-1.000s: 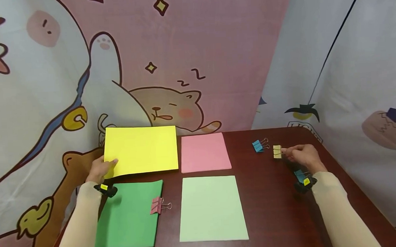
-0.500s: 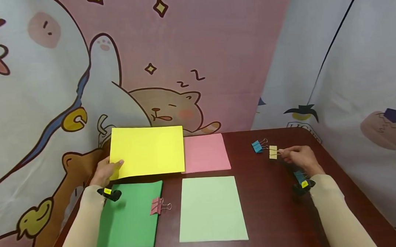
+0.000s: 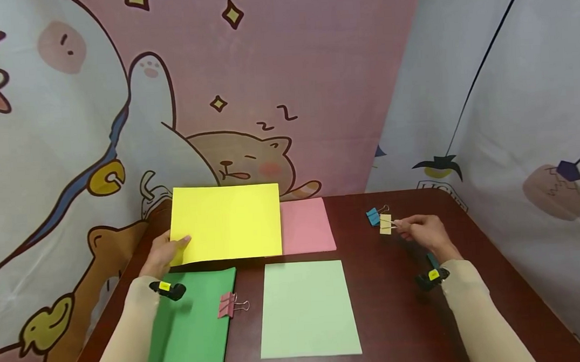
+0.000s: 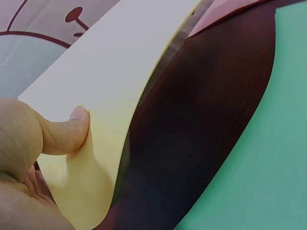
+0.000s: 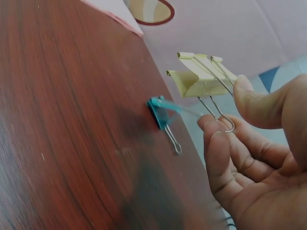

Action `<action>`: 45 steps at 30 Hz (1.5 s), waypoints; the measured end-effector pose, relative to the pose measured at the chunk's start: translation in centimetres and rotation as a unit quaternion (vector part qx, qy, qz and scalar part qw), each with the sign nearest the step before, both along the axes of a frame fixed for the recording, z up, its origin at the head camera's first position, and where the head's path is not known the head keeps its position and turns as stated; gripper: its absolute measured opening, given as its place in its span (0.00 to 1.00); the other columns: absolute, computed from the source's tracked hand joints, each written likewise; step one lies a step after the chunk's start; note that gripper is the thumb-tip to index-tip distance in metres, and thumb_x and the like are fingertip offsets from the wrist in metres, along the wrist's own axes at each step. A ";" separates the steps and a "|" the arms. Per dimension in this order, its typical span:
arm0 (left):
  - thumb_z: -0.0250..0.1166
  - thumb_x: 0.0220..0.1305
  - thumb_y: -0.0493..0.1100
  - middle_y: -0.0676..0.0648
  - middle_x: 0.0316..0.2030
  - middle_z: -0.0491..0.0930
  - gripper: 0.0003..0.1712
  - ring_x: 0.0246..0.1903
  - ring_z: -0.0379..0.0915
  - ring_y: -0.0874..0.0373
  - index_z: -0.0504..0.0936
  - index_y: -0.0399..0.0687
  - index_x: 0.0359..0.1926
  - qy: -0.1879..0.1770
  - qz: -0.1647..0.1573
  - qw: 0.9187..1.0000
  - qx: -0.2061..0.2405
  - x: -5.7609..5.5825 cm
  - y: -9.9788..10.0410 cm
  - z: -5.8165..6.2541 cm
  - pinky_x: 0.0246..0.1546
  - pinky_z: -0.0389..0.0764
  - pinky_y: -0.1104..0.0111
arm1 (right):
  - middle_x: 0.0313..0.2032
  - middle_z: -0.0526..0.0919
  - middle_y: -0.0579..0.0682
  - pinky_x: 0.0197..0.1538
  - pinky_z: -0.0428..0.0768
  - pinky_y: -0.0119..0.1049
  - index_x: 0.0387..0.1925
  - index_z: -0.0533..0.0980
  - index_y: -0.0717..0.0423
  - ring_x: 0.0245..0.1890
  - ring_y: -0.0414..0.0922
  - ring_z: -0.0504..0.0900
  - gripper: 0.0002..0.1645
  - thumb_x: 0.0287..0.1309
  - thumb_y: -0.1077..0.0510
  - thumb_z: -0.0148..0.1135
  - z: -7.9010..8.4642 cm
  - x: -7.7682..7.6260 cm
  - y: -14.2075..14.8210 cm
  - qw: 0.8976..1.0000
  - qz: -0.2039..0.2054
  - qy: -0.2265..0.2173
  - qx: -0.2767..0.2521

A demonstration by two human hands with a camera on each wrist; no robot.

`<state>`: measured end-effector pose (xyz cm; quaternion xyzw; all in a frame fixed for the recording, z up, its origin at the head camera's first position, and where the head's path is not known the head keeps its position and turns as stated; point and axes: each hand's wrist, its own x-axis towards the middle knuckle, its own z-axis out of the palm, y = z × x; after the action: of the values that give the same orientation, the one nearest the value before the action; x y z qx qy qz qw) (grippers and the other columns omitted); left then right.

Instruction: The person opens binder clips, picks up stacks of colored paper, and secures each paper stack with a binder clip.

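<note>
My left hand [image 3: 164, 251] pinches the left edge of the yellow paper [image 3: 228, 221], thumb on its front face. The sheets are lifted and tilted, their lower left corner bending in the left wrist view, and they overlap part of the pink paper [image 3: 308, 226]. On the right, my right hand [image 3: 425, 233] holds a pale yellow binder clip [image 5: 201, 79] by its wire handles, thumb on one and fingers at the other. The clip is raised over the table, its mouth pointing away from the palm. Just behind it lies a blue binder clip [image 3: 372, 217].
Dark green paper [image 3: 199, 325] lies front left with a pink binder clip [image 3: 225, 305] on its right edge. Light green paper [image 3: 309, 310] sits front centre. Another blue clip [image 3: 432, 260] is partly hidden by the right wrist. A printed cloth [image 3: 314, 66] hangs behind the table.
My left hand has carried the yellow paper to the right, covering more of the pink paper. My right hand has moved left with the yellow binder clip, now overlapping the blue one.
</note>
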<state>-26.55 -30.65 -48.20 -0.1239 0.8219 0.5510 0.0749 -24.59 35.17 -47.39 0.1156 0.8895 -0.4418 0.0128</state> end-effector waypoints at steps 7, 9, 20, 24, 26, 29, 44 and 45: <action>0.59 0.76 0.54 0.46 0.51 0.78 0.39 0.42 0.78 0.61 0.59 0.38 0.77 0.005 -0.006 1.000 0.018 0.5 1.2 -0.1 0.42 0.81 0.71 | 0.47 0.88 0.62 0.48 0.85 0.45 0.54 0.82 0.63 0.41 0.52 0.86 0.31 0.69 0.39 0.63 0.0 0.0 -2.3 0.999 -0.001 0.005 -0.043; 0.59 0.76 0.53 0.45 0.52 0.79 0.39 0.42 0.79 0.60 0.59 0.38 0.77 0.006 -0.002 1.000 0.020 0.7 1.7 -0.3 0.42 0.81 0.71 | 0.47 0.89 0.63 0.46 0.85 0.44 0.53 0.82 0.63 0.40 0.53 0.86 0.30 0.69 0.41 0.63 0.1 -0.1 -2.9 0.999 -0.001 0.007 -0.051; 0.61 0.75 0.54 0.42 0.52 0.80 0.38 0.41 0.79 0.59 0.63 0.38 0.75 0.020 0.004 1.000 0.013 1.3 3.7 -0.3 0.42 0.80 0.69 | 0.36 0.90 0.51 0.43 0.86 0.43 0.49 0.83 0.65 0.34 0.47 0.86 0.25 0.68 0.45 0.66 0.5 0.1 -5.0 0.996 0.016 0.036 -0.081; 0.61 0.75 0.53 0.43 0.50 0.82 0.37 0.40 0.81 0.59 0.63 0.39 0.75 0.022 -0.002 0.999 0.028 1.5 4.4 -0.2 0.41 0.81 0.69 | 0.38 0.90 0.55 0.44 0.86 0.46 0.49 0.84 0.64 0.34 0.47 0.86 0.25 0.67 0.44 0.67 0.6 0.3 -6.2 0.996 0.012 0.037 -0.084; 0.61 0.75 0.52 0.44 0.49 0.83 0.36 0.39 0.82 0.60 0.63 0.39 0.75 0.022 -0.004 0.999 0.036 1.6 4.7 -0.2 0.41 0.82 0.68 | 0.40 0.89 0.56 0.46 0.85 0.47 0.49 0.84 0.63 0.36 0.49 0.86 0.25 0.67 0.44 0.67 0.7 0.4 -6.8 0.996 0.013 0.036 -0.083; 0.61 0.75 0.51 0.45 0.48 0.83 0.36 0.38 0.82 0.60 0.63 0.38 0.74 0.022 -0.007 0.999 0.043 1.8 5.1 -0.1 0.40 0.82 0.68 | 0.41 0.89 0.57 0.47 0.85 0.49 0.50 0.84 0.62 0.38 0.53 0.86 0.25 0.68 0.44 0.66 0.7 0.6 -7.7 0.996 0.013 0.034 -0.084; 0.63 0.74 0.48 0.43 0.45 0.84 0.32 0.35 0.83 0.59 0.68 0.39 0.72 0.047 0.000 0.998 0.044 2.7 6.8 0.7 0.37 0.83 0.67 | 0.37 0.90 0.55 0.44 0.87 0.47 0.46 0.84 0.63 0.30 0.43 0.84 0.21 0.68 0.48 0.67 1.2 0.4 -11.5 0.992 0.029 0.044 -0.114; 0.63 0.74 0.48 0.42 0.45 0.84 0.32 0.35 0.83 0.59 0.68 0.38 0.72 0.049 0.000 0.998 0.043 2.7 6.8 0.7 0.37 0.83 0.67 | 0.37 0.90 0.55 0.44 0.87 0.45 0.46 0.85 0.63 0.30 0.43 0.84 0.21 0.67 0.48 0.67 1.2 0.4 -11.8 0.992 0.029 0.043 -0.117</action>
<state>-23.80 -23.81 -47.47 -0.0937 0.7999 0.5914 0.0401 -24.22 23.39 -46.16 0.0687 0.8345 -0.5468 0.0004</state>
